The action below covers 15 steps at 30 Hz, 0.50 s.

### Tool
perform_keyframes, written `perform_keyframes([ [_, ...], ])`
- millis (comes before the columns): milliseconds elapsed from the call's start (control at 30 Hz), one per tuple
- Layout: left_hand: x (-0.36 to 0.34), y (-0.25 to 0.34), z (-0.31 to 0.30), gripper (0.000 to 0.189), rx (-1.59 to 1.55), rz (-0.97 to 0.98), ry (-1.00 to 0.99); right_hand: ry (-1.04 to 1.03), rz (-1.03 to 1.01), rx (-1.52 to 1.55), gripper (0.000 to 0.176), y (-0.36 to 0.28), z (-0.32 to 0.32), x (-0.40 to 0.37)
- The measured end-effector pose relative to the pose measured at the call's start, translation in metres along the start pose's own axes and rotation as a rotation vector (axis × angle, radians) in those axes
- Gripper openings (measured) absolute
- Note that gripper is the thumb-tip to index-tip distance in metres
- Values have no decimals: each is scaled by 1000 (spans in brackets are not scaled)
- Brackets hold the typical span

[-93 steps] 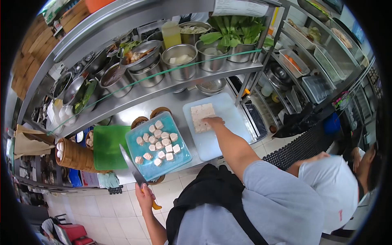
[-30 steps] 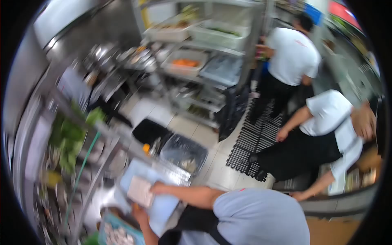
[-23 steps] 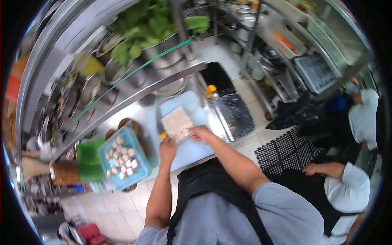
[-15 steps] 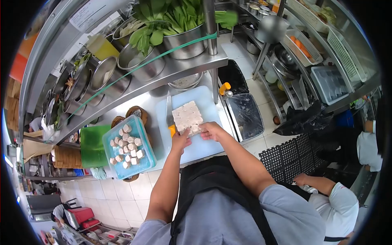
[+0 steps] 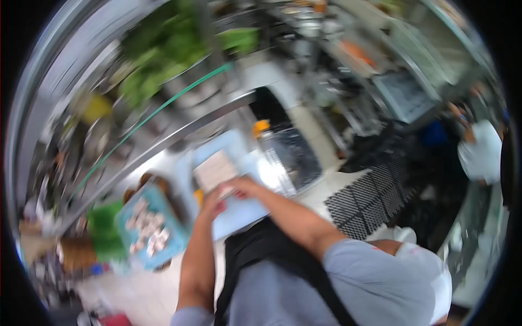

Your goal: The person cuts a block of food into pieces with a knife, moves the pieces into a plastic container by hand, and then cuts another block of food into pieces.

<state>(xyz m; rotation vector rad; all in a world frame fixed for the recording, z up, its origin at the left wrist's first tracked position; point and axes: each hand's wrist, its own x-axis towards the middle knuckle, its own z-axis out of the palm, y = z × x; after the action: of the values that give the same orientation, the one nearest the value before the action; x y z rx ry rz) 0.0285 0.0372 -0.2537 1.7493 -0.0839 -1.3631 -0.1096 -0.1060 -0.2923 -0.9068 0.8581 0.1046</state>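
A pale, speckled slab of food (image 5: 216, 169) lies on the light-blue cutting board (image 5: 231, 144). Both my hands are at its near edge, fingers closed on it, though motion smears the finer detail. My left hand (image 5: 213, 200) grips the near left corner, and my right hand (image 5: 243, 187) is close beside it on the right. An orange knife handle (image 5: 199, 196) shows by my left hand; the blade is too blurred to make out. Left of the board, a teal plastic tray (image 5: 176, 239) holds several pale cubes (image 5: 147, 224) of similar-looking food.
A steel shelf (image 5: 187, 126) with pots and leafy greens (image 5: 163, 49) overhangs the counter's back. Beyond the board's right side stands a black-lined bin (image 5: 296, 157). A green board (image 5: 103, 228) lies left of the tray. Another person in white (image 5: 481, 152) is at the right.
The whole view has swung and blurred, so the counter sits further left and lower. My hands stay at the slab's near edge. The person at lower right is now mostly behind my shoulder.
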Motion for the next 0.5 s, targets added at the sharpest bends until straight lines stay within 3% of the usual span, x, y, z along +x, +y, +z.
perform_keyframes([
  [33, 8, -6, -2, 37, -24, -5, 7, 32, 12, -37, 62, 6, 5, 13],
  [67, 17, -9, -7, 35, -33, 103, -109, -9, -23, 14, 56, 10, 9, 21],
  [100, 24, -11, -6, 35, -50, 136, -161, 128, -47, -80, 49, -8, 19, -6],
  [167, 7, 5, -3, 36, -10, -34, -70, 210, -39, -96, 46, -15, 22, -13],
  [233, 2, 16, 11, 42, 63, -189, 172, 321, 41, -72, 47, -31, 24, -41],
  [500, 4, 23, 9, 57, 50, -239, 136, 406, 105, -120, 47, -47, 34, -62],
])
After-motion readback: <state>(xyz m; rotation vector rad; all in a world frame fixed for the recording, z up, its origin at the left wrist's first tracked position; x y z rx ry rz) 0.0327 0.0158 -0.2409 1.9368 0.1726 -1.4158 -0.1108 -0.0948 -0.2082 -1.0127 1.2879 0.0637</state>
